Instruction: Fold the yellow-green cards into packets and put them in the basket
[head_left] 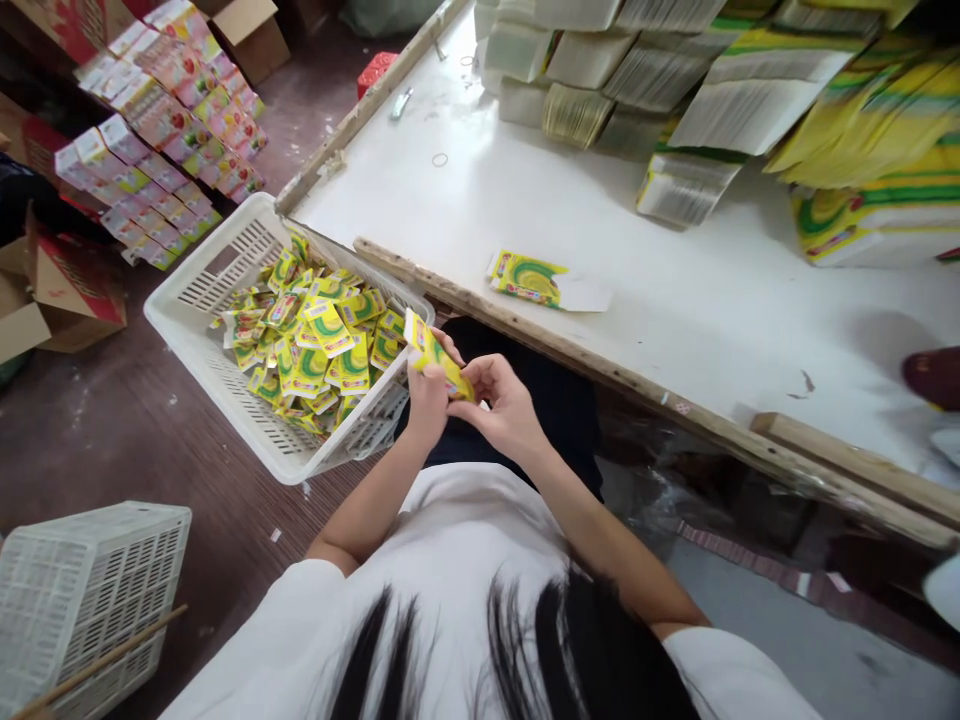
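Between my two hands, in front of my body, is a small yellow and green carton point(433, 352). My left hand point(429, 400) is closed around its near side, thumb on top. My right hand point(501, 398) pinches the carton's lower right end with thumb and fingers. To the left, a white plastic basket point(251, 420) holds a heap of similar yellow cartons point(322, 330). On the white table point(420, 215), near its wooden edge, lies one more yellow and green carton point(529, 278), flat, with a white flap extending to the right.
Stacks of flat carton blanks point(675, 75) stand along the table's far side. Pink boxes point(165, 120) are piled on the floor at the upper left, near open cardboard boxes point(67, 290). Another white basket point(97, 590) sits at the lower left. A wooden strip point(480, 310) borders the table.
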